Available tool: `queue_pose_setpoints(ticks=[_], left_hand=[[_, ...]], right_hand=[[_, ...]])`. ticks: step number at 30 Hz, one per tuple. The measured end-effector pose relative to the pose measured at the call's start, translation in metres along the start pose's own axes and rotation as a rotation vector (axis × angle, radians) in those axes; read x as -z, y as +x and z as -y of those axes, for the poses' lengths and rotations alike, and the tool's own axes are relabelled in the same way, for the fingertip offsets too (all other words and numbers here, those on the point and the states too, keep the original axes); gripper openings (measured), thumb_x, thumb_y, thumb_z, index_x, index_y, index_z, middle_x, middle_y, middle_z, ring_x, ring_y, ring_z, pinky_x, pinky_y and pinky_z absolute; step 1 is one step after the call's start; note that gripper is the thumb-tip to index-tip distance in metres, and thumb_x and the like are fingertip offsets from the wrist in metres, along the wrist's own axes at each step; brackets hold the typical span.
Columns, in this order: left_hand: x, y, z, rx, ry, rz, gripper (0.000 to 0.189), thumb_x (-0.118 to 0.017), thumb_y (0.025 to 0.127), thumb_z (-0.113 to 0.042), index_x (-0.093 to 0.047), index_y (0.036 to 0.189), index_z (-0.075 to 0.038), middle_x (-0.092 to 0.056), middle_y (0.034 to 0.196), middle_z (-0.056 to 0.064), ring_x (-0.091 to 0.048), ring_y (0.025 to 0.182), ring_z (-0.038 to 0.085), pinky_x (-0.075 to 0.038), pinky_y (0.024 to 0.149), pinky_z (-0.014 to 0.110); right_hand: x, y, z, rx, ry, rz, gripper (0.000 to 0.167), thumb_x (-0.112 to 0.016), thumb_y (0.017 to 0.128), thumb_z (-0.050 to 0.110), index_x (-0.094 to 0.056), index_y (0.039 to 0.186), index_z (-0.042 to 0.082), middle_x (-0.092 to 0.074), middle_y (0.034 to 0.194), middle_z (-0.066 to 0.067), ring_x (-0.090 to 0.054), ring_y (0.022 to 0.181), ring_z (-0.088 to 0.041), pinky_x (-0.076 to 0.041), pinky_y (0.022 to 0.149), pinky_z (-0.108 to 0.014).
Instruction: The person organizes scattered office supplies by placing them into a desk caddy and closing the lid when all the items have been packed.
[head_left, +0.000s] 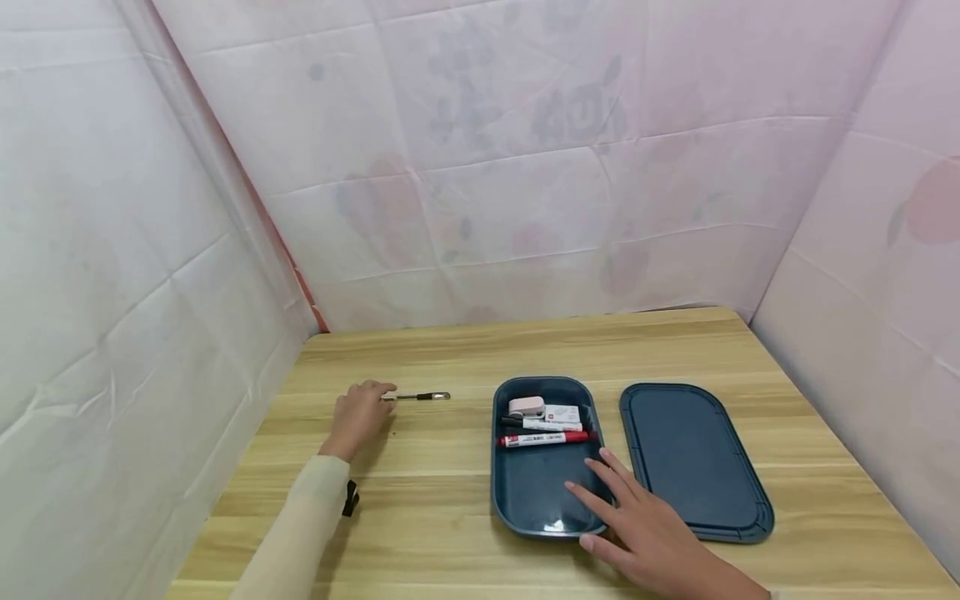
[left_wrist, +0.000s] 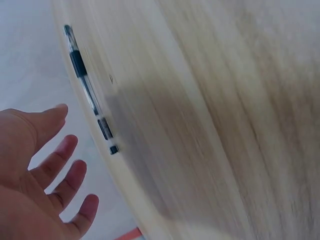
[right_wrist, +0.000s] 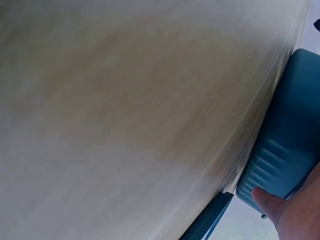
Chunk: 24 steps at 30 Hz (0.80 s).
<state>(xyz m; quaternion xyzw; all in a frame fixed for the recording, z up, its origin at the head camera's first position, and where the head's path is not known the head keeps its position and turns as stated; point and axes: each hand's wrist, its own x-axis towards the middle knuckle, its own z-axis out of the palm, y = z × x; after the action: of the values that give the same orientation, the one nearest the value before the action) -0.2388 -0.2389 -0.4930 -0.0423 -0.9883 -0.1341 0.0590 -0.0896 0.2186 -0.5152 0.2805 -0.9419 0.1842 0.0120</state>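
Observation:
In the head view a clear-barrelled gel pen with a black grip lies on the table at left. My left hand reaches over its near end; the left wrist view shows the fingers spread and loosely bent, apart from the pen. A dark blue box stands at centre right. My right hand lies over its near right rim, fingers spread, its thumb against the ribbed outer wall. Inside are a red marker, a black-capped white marker, a small white block and a small pale pink item.
A flat dark blue lid lies on the wooden table to the right of the box. White printed sheeting hangs behind the table and along both sides.

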Motion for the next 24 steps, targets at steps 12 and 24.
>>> queue_pose_setpoints(ticks=[12, 24], left_hand=[[0.002, 0.008, 0.020, 0.065, 0.007, 0.034, 0.036, -0.065, 0.099, -0.020, -0.065, 0.134, -0.014, -0.060, 0.136, 0.018, -0.055, 0.116, 0.041, -0.041, 0.090, 0.064], [-0.008, 0.010, 0.026, 0.077, 0.012, 0.073, 0.031, -0.064, 0.100, -0.024, -0.069, 0.129, -0.015, -0.063, 0.135, 0.014, -0.057, 0.113, 0.039, -0.043, 0.087, 0.058]], right_hand=[[0.002, 0.000, 0.000, -0.008, -0.002, 0.029, 0.059, -0.046, 0.098, 0.067, -0.042, 0.152, 0.043, -0.033, 0.163, -0.004, -0.002, 0.154, -0.016, -0.051, 0.089, -0.058], [0.003, 0.000, 0.000, -0.010, -0.002, 0.035, 0.059, -0.045, 0.098, 0.067, -0.042, 0.152, 0.043, -0.035, 0.162, -0.005, -0.004, 0.154, -0.018, -0.051, 0.089, -0.058]])
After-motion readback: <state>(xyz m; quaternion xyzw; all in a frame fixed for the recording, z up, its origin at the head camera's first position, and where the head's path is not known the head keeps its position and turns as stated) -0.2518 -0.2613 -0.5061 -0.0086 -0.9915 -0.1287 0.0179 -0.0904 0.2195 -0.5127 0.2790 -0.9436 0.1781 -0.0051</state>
